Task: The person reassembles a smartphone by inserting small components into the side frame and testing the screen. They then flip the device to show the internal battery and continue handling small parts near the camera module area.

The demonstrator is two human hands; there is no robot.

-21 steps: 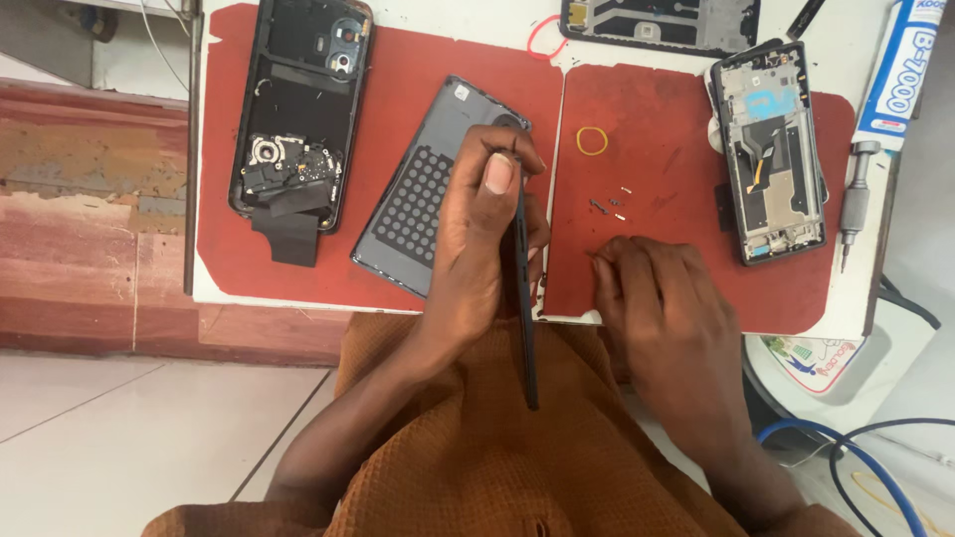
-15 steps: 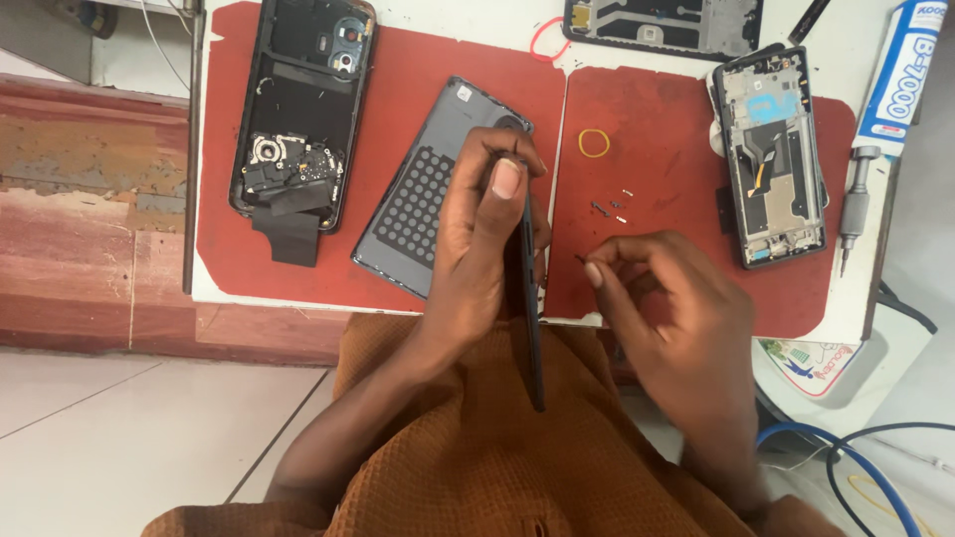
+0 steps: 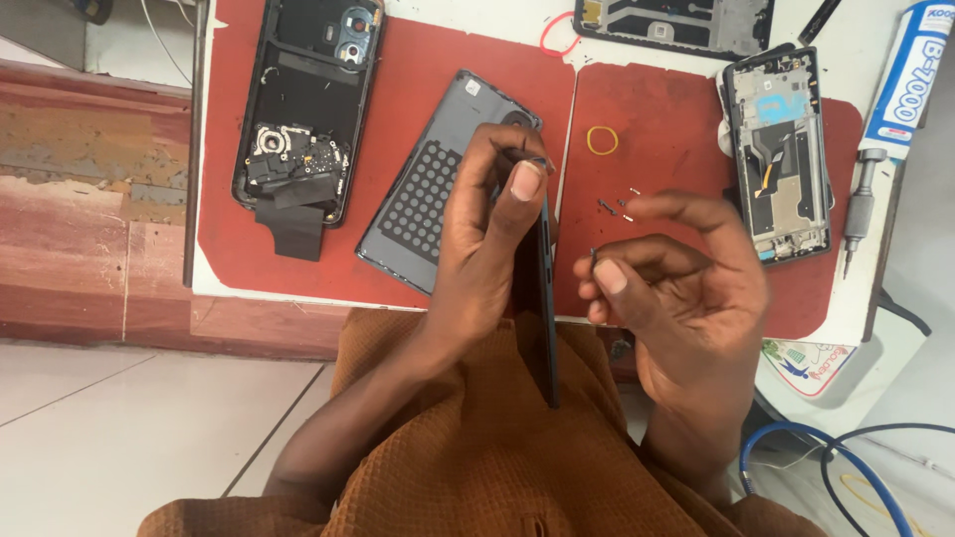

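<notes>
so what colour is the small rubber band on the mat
Yellow rubber band, on the red mat; head view.

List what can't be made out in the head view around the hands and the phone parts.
- Dark phone body: seen edge-on in the left hand, so its faces are hidden.
- Tiny part pinched in the right hand: too small to identify.
- Frame at the top: cut off by the picture edge.
- Grey back cover: lower right part covered by the left hand.
- Loose screws on the red mat: too small to tell their type.
</notes>
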